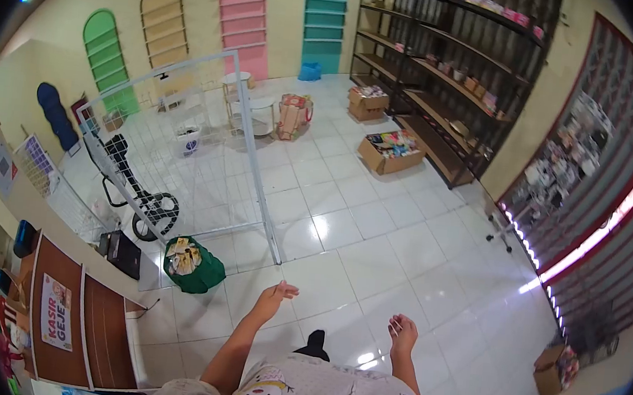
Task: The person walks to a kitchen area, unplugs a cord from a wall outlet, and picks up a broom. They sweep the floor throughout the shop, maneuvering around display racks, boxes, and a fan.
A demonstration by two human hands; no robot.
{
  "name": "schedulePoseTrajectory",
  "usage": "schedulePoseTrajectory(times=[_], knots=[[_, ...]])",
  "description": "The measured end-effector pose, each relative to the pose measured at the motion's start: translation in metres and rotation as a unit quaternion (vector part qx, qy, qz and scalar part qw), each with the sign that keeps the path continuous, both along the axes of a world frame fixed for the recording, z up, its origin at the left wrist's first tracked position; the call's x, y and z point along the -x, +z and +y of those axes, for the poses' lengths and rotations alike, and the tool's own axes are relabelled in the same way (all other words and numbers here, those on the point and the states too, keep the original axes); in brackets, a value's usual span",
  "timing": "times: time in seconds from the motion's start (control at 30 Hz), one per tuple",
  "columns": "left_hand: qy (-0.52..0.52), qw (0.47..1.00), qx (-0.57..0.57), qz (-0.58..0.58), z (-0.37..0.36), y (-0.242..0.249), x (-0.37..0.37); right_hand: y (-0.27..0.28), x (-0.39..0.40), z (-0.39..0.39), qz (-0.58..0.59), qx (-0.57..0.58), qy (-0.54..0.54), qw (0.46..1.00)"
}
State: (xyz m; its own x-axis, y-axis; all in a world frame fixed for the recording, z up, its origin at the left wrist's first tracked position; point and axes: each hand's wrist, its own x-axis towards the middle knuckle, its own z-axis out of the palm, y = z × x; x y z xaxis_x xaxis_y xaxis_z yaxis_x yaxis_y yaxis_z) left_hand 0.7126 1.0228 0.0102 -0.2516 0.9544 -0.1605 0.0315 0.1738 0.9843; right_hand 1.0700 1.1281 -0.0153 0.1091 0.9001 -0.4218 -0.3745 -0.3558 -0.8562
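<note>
My left hand (273, 302) hangs in the air above the white tiled floor (339, 276), fingers stretched out to the right and holding nothing. Level with it on the other side, my right hand (402, 334) is raised with its fingers loosely bent and apart, and nothing shows in it. Nearest to the left hand is a green bag (205, 272) filled with packaged items, standing on the floor. Behind that bag rises a white wire mesh panel (254, 169). One dark shoe (315, 342) shows between my hands.
Dark metal shelves (448, 96) line the back right, with open cardboard boxes (390, 163) of goods before them. A folding shutter (599, 194) closes the right side. At left stand a brown counter (102, 322) and a black bicycle-like object (155, 212). Colored arched shelves (243, 23) line the back wall.
</note>
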Motion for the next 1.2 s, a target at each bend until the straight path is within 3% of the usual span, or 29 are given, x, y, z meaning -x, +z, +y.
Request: schedulePoseTrajectory(times=[0.13,0.33,0.43,0.6,0.67,0.77,0.93,1.13,1.2], knots=[[-0.002,0.998,-0.056,0.002,0.116,0.017,0.021,0.007,0.014,0.099,-0.024,0.008,0.021,0.999],[-0.075,0.991,-0.023,0.105,0.252,0.052,0.046,0.014,0.045,0.23,-0.029,-0.007,-0.002,1.0],[-0.067,0.994,-0.014,0.082,0.31,0.034,0.068,-0.017,0.063,0.29,-0.047,0.018,0.019,0.999],[0.039,0.998,-0.007,0.046,0.383,0.009,0.121,-0.057,0.109,0.414,-0.038,0.063,0.06,0.995],[0.101,0.995,-0.019,-0.008,0.415,-0.001,0.145,-0.052,0.135,0.475,-0.027,0.06,0.084,0.994],[0.183,0.983,0.019,0.007,0.452,0.021,0.168,-0.021,0.186,0.563,-0.045,0.055,0.142,0.987],[0.266,0.962,0.041,-0.045,0.501,0.007,0.203,-0.02,0.289,0.708,-0.097,-0.013,0.276,0.956],[0.354,0.934,0.036,0.028,0.538,-0.016,0.279,-0.011,0.455,0.794,-0.071,-0.07,0.4,0.911],[0.38,0.924,0.03,-0.014,0.55,-0.026,0.32,-0.011,0.515,0.812,-0.056,-0.08,0.419,0.903]])
